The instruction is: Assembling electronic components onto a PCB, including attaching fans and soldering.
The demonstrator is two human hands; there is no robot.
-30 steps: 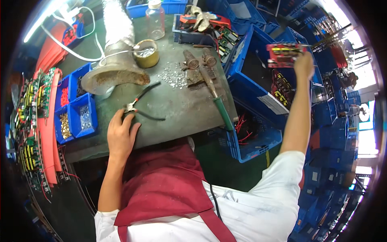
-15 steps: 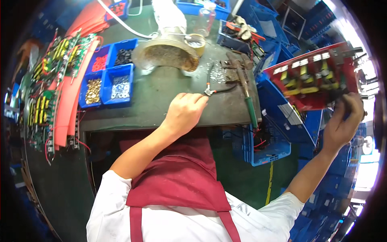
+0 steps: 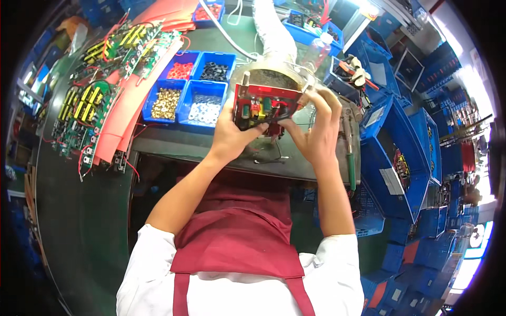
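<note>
A red circuit board (image 3: 275,92) with yellow and green components is tilted up over the table's front edge, held between both hands. My left hand (image 3: 230,136) grips its left side, with the thumb across the lower edge. The fingers of my right hand (image 3: 320,126) are curled round its right side, and the thumb lies close to the lower edge. Just beyond the board is the round hood (image 3: 271,71) of a silvery duct, partly covered by it. A thin dark tool end (image 3: 271,160) shows on the table below the board.
Left of my hands, blue bins (image 3: 179,113) hold red, black, brass and pale small parts. Green circuit boards (image 3: 84,105) and pink sheets (image 3: 118,124) lie further left. A green-handled tool (image 3: 351,171) lies at the table's right edge, beside large blue crates (image 3: 387,152).
My right hand has brought the red circuit board from the far right to the middle. My left hand, loosely closed on nothing visible before, now grips the board's left side. The view has shifted.
</note>
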